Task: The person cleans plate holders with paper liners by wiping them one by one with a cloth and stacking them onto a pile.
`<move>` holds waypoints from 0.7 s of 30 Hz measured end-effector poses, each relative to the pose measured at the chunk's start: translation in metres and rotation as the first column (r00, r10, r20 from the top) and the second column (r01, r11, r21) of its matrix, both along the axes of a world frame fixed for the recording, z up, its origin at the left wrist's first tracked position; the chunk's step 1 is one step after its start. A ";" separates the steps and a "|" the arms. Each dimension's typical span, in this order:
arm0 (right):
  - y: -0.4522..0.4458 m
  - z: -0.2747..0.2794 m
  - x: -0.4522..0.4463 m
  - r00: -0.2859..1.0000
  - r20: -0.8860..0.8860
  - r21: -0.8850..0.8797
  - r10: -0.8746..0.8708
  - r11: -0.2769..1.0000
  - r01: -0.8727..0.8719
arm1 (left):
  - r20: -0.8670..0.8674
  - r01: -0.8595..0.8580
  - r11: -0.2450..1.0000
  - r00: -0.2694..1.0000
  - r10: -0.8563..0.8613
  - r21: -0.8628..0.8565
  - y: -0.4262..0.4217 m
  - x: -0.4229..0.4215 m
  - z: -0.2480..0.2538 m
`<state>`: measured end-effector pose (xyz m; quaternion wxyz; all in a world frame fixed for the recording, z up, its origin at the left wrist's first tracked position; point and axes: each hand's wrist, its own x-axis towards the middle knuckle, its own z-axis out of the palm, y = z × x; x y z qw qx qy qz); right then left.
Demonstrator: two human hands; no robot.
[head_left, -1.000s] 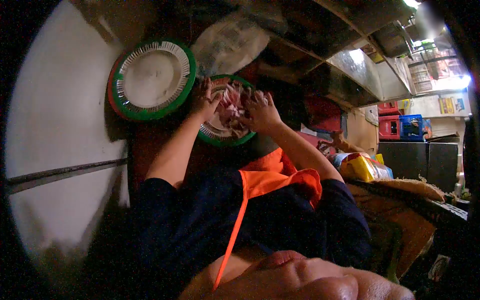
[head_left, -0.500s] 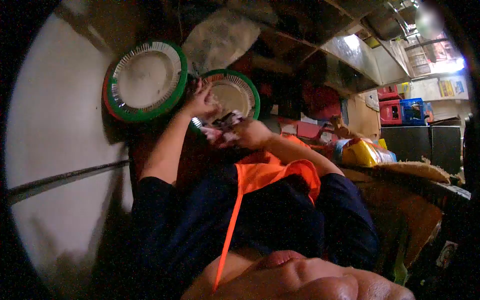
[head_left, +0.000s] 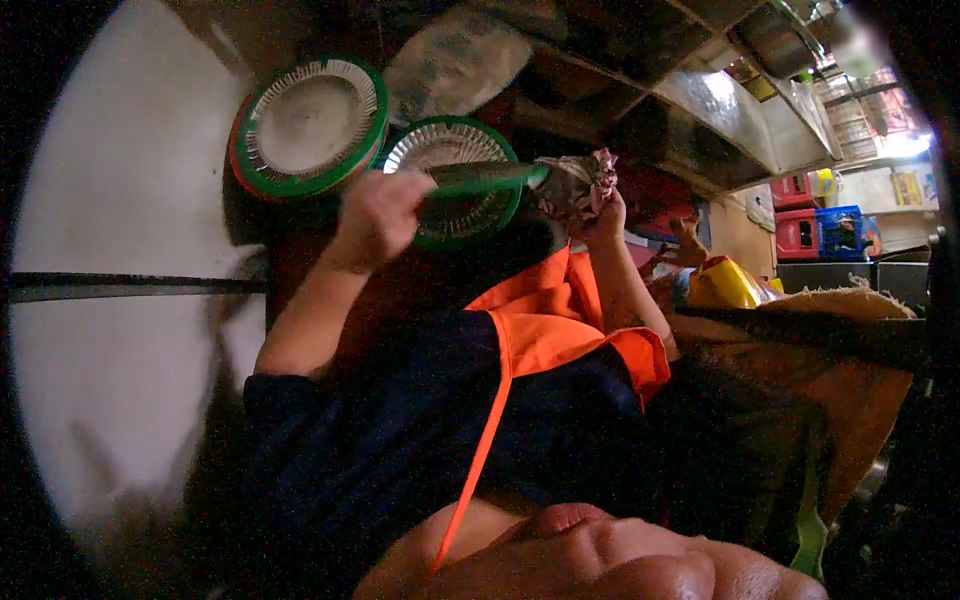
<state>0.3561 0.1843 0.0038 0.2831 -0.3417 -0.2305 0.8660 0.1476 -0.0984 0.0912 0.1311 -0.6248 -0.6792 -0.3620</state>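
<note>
My left hand (head_left: 385,215), blurred by motion, is closed at the near end of a green-edged plate (head_left: 485,182) held almost edge-on. A crumpled pinkish patterned cloth (head_left: 575,185) is bunched in my right hand (head_left: 606,222) at the plate's other end. The cloth hides where that end meets it. Under the held plate lies a round, green-rimmed plate (head_left: 460,232) with a silvery ridged band. To its left stands a stack of similar plates (head_left: 310,120), green on top, with a red edge showing below.
A whitish sheet (head_left: 460,65) lies behind the plates. Wooden shelving (head_left: 650,120) rises at the upper right. Red and blue crates (head_left: 840,230) stand farther back, with a yellow packet (head_left: 728,283) nearer. A pale panel (head_left: 120,180) is at left.
A plate now shows edge-on between my hands. My right hand has moved right and up with the cloth; my left hand has drawn back slightly from over the right-hand plates.
</note>
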 end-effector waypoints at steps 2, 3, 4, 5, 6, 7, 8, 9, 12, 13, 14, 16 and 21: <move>0.007 -0.020 0.002 0.997 -0.075 -0.027 0.014 0.999 -0.016 | -0.038 -0.136 0.976 0.989 0.145 0.169 -0.011 -0.007 0.045; 0.007 -0.023 0.003 0.995 -0.100 -0.037 0.019 0.999 -0.023 | -0.076 -0.188 0.960 0.975 0.207 0.206 -0.019 -0.015 0.061; 0.004 -0.022 0.005 1.000 -0.023 0.007 0.019 1.000 -0.019 | -0.119 -0.208 0.931 0.960 0.252 0.299 -0.025 -0.021 0.069; 0.002 -0.020 0.006 0.998 0.054 0.052 0.016 0.998 -0.019 | -0.158 -0.220 0.894 0.941 0.300 0.392 -0.030 -0.027 0.074; 0.003 -0.022 0.006 0.998 0.052 0.051 0.017 0.999 -0.019 | -0.160 -0.219 0.894 0.940 0.301 0.391 -0.034 -0.030 0.079; 0.003 -0.025 0.006 0.998 0.056 0.000 0.028 1.000 -0.028 | -0.230 -0.297 0.896 0.895 0.381 0.329 -0.038 -0.032 0.082; 0.002 -0.029 0.007 0.997 0.061 -0.051 0.040 0.998 -0.037 | -0.303 -0.376 0.886 0.840 0.450 0.272 -0.042 -0.035 0.083; 0.003 -0.035 0.007 0.997 0.063 -0.053 0.039 0.998 -0.036 | -0.305 -0.399 0.902 0.849 0.432 0.165 -0.042 -0.046 0.070; 0.001 -0.048 0.000 0.992 0.063 0.109 0.108 0.987 -0.115 | -0.102 -0.372 0.773 0.921 0.375 -0.514 -0.040 -0.068 0.031; -0.010 -0.045 -0.011 0.928 0.366 0.450 0.076 0.858 -0.248 | -0.287 -0.421 0.789 0.903 0.319 -0.448 -0.038 -0.054 0.028; -0.021 -0.040 -0.022 0.796 0.601 0.666 -0.076 0.599 -0.445 | -0.167 -0.338 0.843 0.941 0.294 -0.419 -0.027 -0.053 0.018; -0.046 -0.025 -0.039 0.714 0.685 0.697 -0.143 -0.156 -0.700 | 0.328 -0.050 0.946 0.931 0.160 -0.320 0.003 -0.041 -0.002; -0.101 -0.036 -0.050 0.693 0.688 0.326 -0.214 -0.762 -0.559 | 0.013 -0.288 0.882 0.949 0.315 -0.374 0.044 -0.018 -0.149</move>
